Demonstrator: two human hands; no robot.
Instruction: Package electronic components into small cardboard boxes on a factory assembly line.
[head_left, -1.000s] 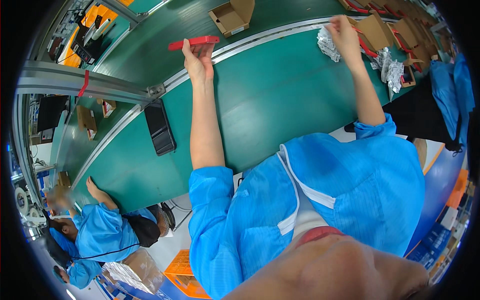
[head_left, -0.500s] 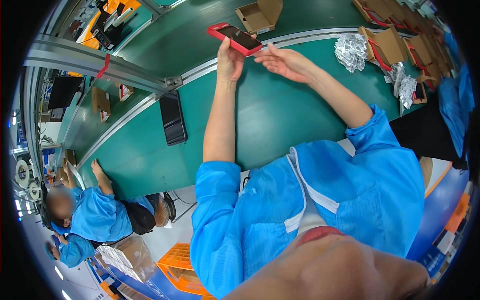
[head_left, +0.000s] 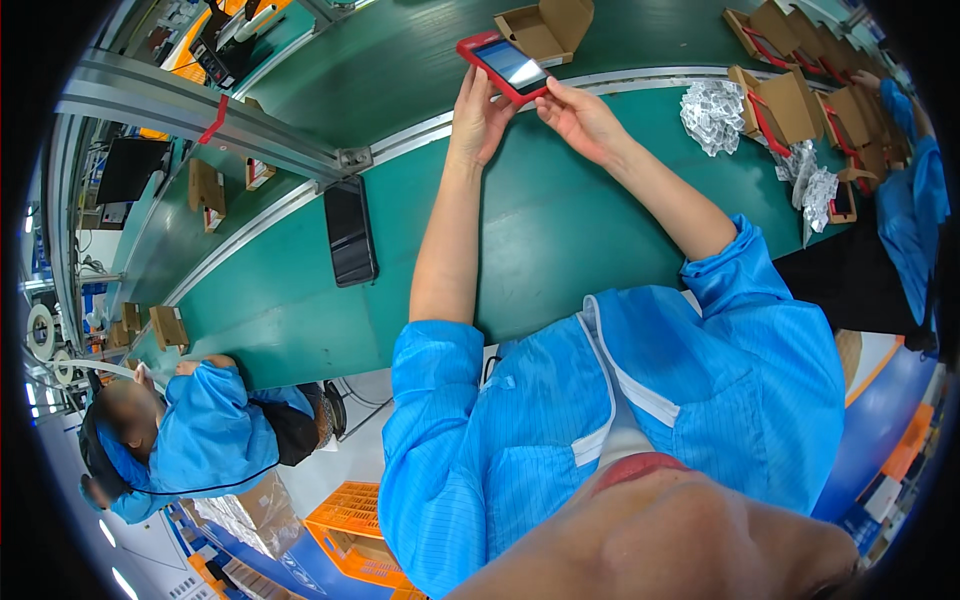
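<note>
Over the far edge of the green work surface, I hold a red handheld device point(head_left: 512, 68) with a flat screen, tilted toward me. A bright patch shows on its screen. My left hand point(head_left: 480, 125) is closed on the near side of it, fingers partly hidden behind the case. At the right end, my right hand point(head_left: 583, 118) pinches the device's corner between thumb and fingers. An open brown cardboard box point(head_left: 535, 35) stands just behind the device. To the left, a black device with a flat face point(head_left: 350, 230) lies on the green surface.
A metal frame post point(head_left: 230, 130) crosses the upper left. At the right lie bundles of small white packets point(head_left: 712, 115) and several open boxes point(head_left: 785, 105) holding red devices. A co-worker point(head_left: 215, 420) sits at the left, beside another cardboard box point(head_left: 168, 327). An orange crate point(head_left: 345, 525) stands below.
My right hand has come in from beside the device and now grips its right end. The screen looks brighter. The co-worker's arms have drawn in, and a box shows beside them.
</note>
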